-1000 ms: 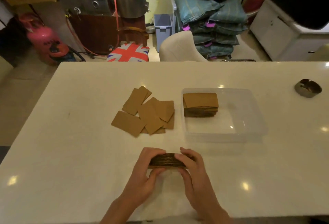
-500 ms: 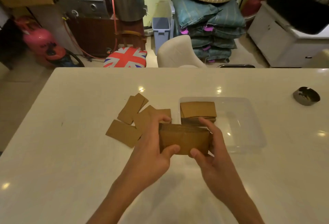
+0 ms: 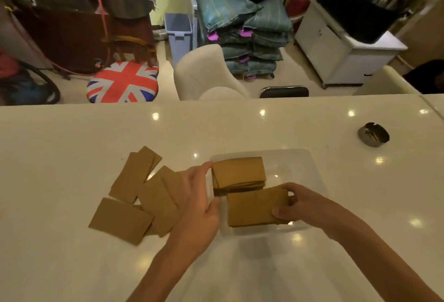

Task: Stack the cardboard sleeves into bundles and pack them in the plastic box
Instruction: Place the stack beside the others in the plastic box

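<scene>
Past the loose flat brown cardboard sleeves (image 3: 134, 193), the left hand (image 3: 197, 205) had let go and lay slack at the wall of the clear plastic box (image 3: 305, 172), while the right hand (image 3: 305, 205) gripped the second brown sleeve bundle (image 3: 252, 209), just carried inside beside the first bundle (image 3: 237, 172).

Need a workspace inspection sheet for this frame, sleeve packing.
Surface: white glossy table, glare spots.
Job's things: clear plastic box; far bundle inside; near bundle in front of it, inside; loose sleeves left of the box.
Clutter: dark round dish far right.
Hands: right hand grips the near bundle's right end; left hand relaxed at the box's left side.
Cables: red hose on equipment behind the table; none on it.
Surroundings: flag-print stool, white chair, stacked sacks, grey bin, white cabinet.
</scene>
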The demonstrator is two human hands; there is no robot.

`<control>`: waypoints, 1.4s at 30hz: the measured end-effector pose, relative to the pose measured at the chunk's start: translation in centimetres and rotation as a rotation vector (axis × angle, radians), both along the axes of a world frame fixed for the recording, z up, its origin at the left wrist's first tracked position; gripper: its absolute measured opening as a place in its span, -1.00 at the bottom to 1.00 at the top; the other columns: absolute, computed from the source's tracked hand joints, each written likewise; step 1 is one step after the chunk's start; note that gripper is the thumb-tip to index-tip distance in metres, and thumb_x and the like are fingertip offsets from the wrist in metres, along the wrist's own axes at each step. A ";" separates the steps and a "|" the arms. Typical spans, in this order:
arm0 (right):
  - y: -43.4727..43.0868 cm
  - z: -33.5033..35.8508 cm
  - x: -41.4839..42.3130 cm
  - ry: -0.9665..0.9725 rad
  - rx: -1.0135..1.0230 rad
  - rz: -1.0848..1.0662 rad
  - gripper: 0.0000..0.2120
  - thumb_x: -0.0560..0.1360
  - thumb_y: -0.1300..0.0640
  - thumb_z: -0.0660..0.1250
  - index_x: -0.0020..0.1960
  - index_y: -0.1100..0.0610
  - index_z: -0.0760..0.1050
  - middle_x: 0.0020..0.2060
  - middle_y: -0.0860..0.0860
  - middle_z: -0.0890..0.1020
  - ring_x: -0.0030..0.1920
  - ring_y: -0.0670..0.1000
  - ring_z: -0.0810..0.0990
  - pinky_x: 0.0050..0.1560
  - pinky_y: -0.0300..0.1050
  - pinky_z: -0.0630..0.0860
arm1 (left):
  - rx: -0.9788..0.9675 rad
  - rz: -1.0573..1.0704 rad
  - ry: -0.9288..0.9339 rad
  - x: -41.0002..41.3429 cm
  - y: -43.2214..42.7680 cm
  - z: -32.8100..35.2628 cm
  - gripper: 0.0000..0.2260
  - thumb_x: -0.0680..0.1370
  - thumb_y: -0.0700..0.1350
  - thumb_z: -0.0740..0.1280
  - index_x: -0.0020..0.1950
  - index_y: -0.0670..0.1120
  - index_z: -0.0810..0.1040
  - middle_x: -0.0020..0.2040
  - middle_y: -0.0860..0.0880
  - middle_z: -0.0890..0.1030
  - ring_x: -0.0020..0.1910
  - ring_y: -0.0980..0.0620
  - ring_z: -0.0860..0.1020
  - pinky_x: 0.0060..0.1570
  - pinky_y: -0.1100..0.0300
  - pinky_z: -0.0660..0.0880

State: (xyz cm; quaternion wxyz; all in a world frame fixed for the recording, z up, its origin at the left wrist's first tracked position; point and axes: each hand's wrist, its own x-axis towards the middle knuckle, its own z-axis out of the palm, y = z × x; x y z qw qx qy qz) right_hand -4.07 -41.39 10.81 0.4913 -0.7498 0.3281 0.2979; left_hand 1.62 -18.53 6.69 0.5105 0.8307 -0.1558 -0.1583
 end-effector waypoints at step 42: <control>7.4 -5.6 4.4 0.031 -0.665 0.998 -0.48 0.53 -0.04 0.31 0.44 -0.01 0.27 0.34 0.06 0.41 0.32 0.16 0.43 0.40 0.10 0.30 | -0.097 0.054 0.053 -1.5 -1.3 -1.9 -0.50 0.64 -0.34 0.10 0.48 0.11 0.22 0.42 0.04 0.23 0.30 0.20 0.33 0.01 0.65 0.28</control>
